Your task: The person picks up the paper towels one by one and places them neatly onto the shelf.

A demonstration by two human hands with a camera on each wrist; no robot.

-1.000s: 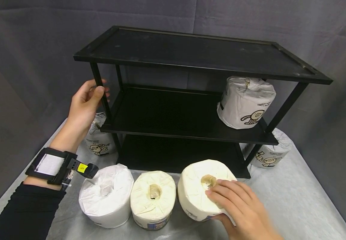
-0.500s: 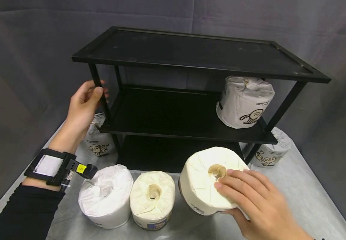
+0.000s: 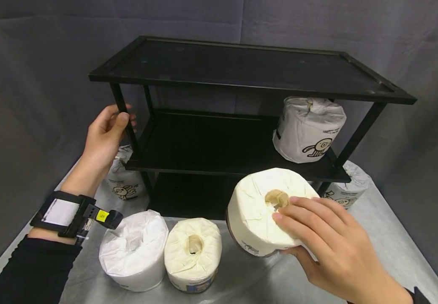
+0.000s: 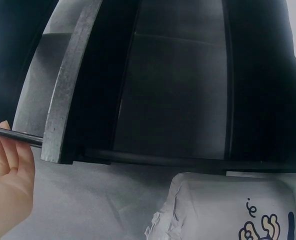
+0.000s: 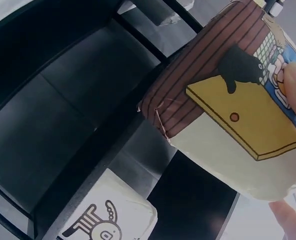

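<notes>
My left hand [image 3: 104, 137] grips the front left post [image 3: 116, 95] of a black three-tier shelf [image 3: 222, 69]. In the left wrist view its fingers [image 4: 10, 150] lie round that thin post. My right hand [image 3: 340, 247] holds a cream-wrapped toilet paper roll [image 3: 251, 213] raised in front of the lower tiers, slightly tilted. Its fingertips lie on the top beside the core hole, and the thumb is at the near side. A printed wrapper with brown stripes shows on this roll [image 5: 203, 85] in the right wrist view.
On the middle tier's right end stands a white-wrapped roll [image 3: 310, 131]. A white roll [image 3: 135, 253] and a smaller cream roll [image 3: 193, 257] stand in front. More wrapped rolls stand beyond the shelf's left [image 3: 125, 181] and right [image 3: 349, 183] ends. Grey cloth hangs behind.
My right hand has lifted the cream roll off the table, moving it up and slightly right towards the shelf. The left hand keeps its hold on the post.
</notes>
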